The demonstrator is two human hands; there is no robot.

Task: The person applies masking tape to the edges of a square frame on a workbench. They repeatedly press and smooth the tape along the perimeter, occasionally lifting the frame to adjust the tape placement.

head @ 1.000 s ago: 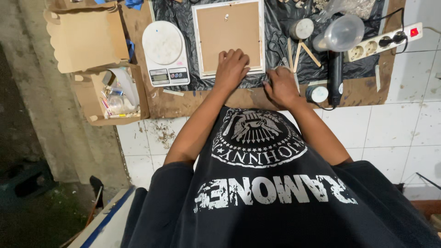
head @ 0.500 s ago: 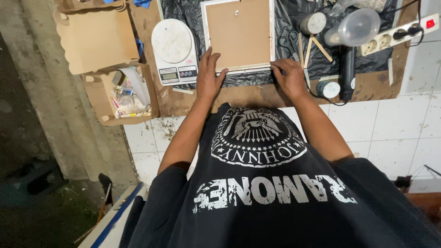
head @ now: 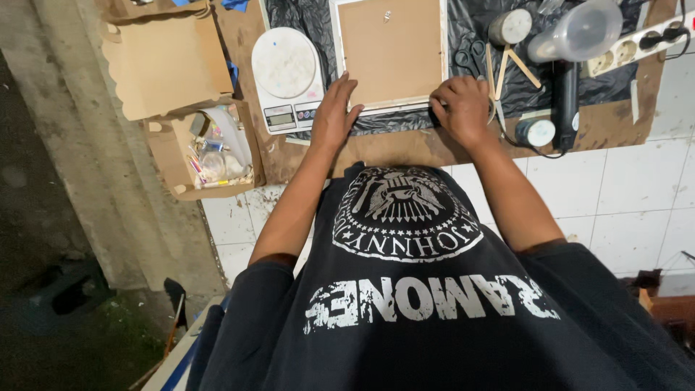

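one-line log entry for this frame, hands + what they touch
left hand: flat on frame's near-left corner | right hand: curled at near-right corner | picture frame: back side up on black sheet | kitchen scale: left of frame

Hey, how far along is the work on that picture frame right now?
Looks done: the frame lies face down on the black sheet, brown backing board in, small hanger at its top. In hand: the left hand presses the near-left corner, the right hand the near-right edge. What is left cannot be told; the scale and wooden sticks lie untouched alongside.
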